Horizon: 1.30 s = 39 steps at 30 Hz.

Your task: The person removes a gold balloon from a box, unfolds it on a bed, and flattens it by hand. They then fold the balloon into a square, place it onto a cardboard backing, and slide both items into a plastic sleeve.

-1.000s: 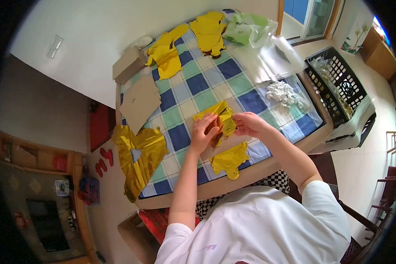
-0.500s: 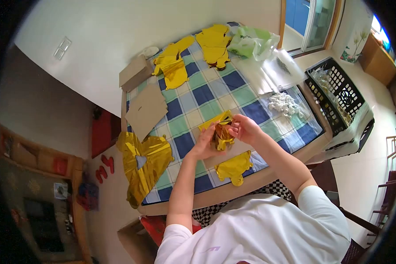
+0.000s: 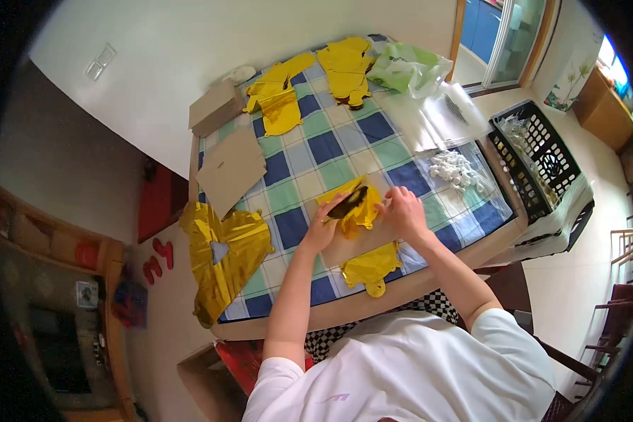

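My left hand [image 3: 320, 231] is closed on a folded gold foil balloon [image 3: 362, 211], whose dark inner fold faces up. At the foil's right side is my right hand [image 3: 405, 212], its fingers apart and slightly bent, with the thumb close to the foil; contact is hard to tell. Beneath both hands lies a cardboard sheet [image 3: 341, 250] on the checked cloth. Another flat gold foil piece [image 3: 371, 267] with rounded tabs lies nearer my body, overlapping the cardboard.
Large gold foil balloons [image 3: 228, 257] lie at the left edge and the back. Cardboard [image 3: 232, 169], a carton [image 3: 214, 109], clear plastic sleeves [image 3: 446, 116], a green-white bag [image 3: 409, 69] and white ribbon-like bundles [image 3: 458, 169] surround the work spot. A black crate [image 3: 541, 151] stands right.
My right hand has moved right, off the foil it was pinching, and its fingers have spread. The foil in my left hand has tilted, showing its dark fold.
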Motion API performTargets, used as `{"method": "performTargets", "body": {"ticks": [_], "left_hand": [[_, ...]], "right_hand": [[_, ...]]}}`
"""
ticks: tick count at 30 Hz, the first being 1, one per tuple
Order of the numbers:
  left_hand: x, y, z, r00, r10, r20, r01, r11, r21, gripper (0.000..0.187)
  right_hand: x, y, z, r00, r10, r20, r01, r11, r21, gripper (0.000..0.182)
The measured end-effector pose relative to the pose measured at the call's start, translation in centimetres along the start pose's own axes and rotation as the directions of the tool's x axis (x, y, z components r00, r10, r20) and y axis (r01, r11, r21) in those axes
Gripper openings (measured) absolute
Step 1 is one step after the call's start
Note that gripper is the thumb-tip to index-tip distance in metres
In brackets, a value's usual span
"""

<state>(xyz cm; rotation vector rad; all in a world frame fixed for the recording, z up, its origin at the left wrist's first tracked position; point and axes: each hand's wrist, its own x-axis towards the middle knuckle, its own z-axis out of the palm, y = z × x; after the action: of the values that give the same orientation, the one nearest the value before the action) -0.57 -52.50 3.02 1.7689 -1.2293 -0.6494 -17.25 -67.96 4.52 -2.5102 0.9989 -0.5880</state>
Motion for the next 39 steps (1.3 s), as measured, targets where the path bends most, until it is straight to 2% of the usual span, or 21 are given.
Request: {"method": "performTargets", "body": {"ticks": [1,4,5,7,9,10,11,13,16,17,20,23,25,26,28,29,31,35,38,39], "left_hand": [[0.0,0.2,-0.2,0.995,-0.104,0.013,0.104,0.992,-0.065,0.040],[0.4,0.3,-0.6,0.942,-0.330,0.066,0.332,0.881,-0.338,0.036],[0.2,0.3,-0.5,0.942,-0.334,0.021,0.325,0.899,-0.295,0.037],[-0.4,3.7,-0.8,0.940,-0.335,-0.068,0.315,0.926,-0.208,0.057],[0.2,-2.4,0.1,0.986,-0.143,-0.080,0.130,0.980,-0.153,0.058],[0.2,-3.4,0.2,0.992,-0.100,-0.079,0.088,0.987,-0.135,0.058],[0.3,-4.4,0.3,0.995,-0.056,-0.078,0.046,0.992,-0.117,0.057],[0.2,-3.6,0.2,0.995,-0.085,-0.059,0.077,0.990,-0.118,0.056],[0.4,-2.2,0.0,0.987,-0.162,0.003,0.159,0.971,-0.181,0.049],[0.3,-1.6,-0.2,0.991,-0.133,0.009,0.133,0.979,-0.152,0.041],[0.1,-0.8,-0.1,0.998,-0.054,0.019,0.056,0.994,-0.091,0.044],[0.1,-1.5,0.3,0.999,0.049,-0.008,-0.049,0.997,-0.065,0.047],[0.4,-1.5,0.5,0.986,0.166,-0.021,-0.167,0.985,-0.045,0.050],[0.5,-1.4,0.6,0.984,0.177,-0.009,-0.177,0.984,-0.013,0.046],[0.6,-1.3,0.5,0.980,0.200,0.018,-0.200,0.978,0.055,0.040],[0.7,-1.4,0.5,0.981,0.196,0.013,-0.196,0.980,0.043,0.045],[0.6,-1.6,0.5,0.983,0.184,0.005,-0.184,0.983,0.019,0.059],[0.7,-1.6,0.5,0.984,0.180,0.010,-0.180,0.983,0.018,0.061],[0.6,-1.3,0.3,0.984,0.177,0.012,-0.177,0.984,0.027,0.062],[0.6,-1.3,0.4,0.985,0.173,0.014,-0.173,0.984,0.028,0.062]], "right_hand": [[-0.1,-0.7,0.3,0.999,0.045,0.023,-0.043,0.997,-0.064,0.028],[-0.1,-1.2,0.6,0.998,0.013,0.062,-0.012,1.000,-0.028,0.026],[0.1,-1.0,1.0,1.000,-0.008,0.029,0.008,1.000,0.014,0.026],[0.3,-0.9,1.9,0.998,-0.046,-0.038,0.049,0.994,0.093,0.025],[0.7,-1.0,1.8,0.999,0.019,-0.048,-0.013,0.993,0.117,0.021],[0.8,-1.2,1.6,0.997,0.051,-0.051,-0.044,0.991,0.128,0.019],[0.7,-1.3,1.9,0.999,0.001,-0.036,0.005,0.989,0.147,0.017],[0.4,-1.4,2.6,0.995,-0.100,-0.011,0.101,0.977,0.188,0.013],[-0.5,-1.7,2.7,0.923,-0.368,-0.112,0.374,0.927,0.039,0.014],[-0.8,-1.4,2.2,0.901,-0.432,-0.038,0.434,0.899,0.058,0.026],[-2.7,-1.0,1.7,0.837,-0.543,0.071,0.545,0.838,-0.014,0.035],[-4.9,-0.1,0.7,0.808,-0.568,0.157,0.567,0.822,0.051,0.041],[-5.2,0.3,-0.3,0.787,-0.601,0.139,0.590,0.799,0.115,0.041],[-5.2,0.4,-0.7,0.777,-0.616,0.127,0.600,0.787,0.147,0.041],[-4.5,0.6,-1.0,0.835,-0.516,0.193,0.442,0.836,0.325,0.045],[-4.0,0.7,-1.1,0.854,-0.467,0.232,0.351,0.843,0.407,0.048],[-2.7,-0.1,-1.4,0.890,-0.406,0.207,0.312,0.873,0.374,0.048],[-0.9,-0.5,-0.6,0.939,-0.285,0.190,0.234,0.939,0.252,0.046],[-0.6,-0.6,-0.1,0.918,-0.337,0.211,0.323,0.941,0.100,0.040],[-0.6,-0.4,0.2,0.897,-0.416,0.151,0.410,0.909,0.069,0.038]]}}
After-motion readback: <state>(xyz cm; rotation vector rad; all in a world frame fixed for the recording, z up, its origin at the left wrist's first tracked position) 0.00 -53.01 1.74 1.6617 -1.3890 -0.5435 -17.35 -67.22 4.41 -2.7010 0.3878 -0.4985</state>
